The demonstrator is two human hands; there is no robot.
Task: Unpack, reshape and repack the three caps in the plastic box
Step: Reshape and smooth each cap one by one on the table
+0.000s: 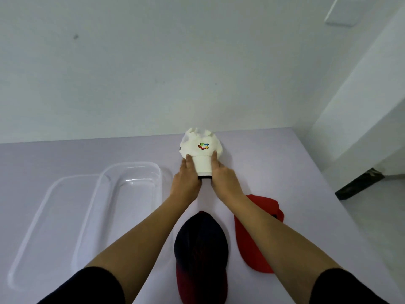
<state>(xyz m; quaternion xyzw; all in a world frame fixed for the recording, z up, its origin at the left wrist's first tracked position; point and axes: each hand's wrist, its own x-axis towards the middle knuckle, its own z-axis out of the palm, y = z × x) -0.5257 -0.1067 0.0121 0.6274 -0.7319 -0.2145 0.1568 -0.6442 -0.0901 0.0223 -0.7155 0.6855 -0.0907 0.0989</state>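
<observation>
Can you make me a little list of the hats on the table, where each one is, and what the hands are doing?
white cap: far middle of the table, colourful logo on front
left hand: presses the left side of its brim
right hand: presses the right side of its brim
dark cap: near, between the arms, red at its near end
red cap: right of the dark cap, partly under the right arm
plastic box: left, clear, no caps inside
lid: clear, left of the box
</observation>
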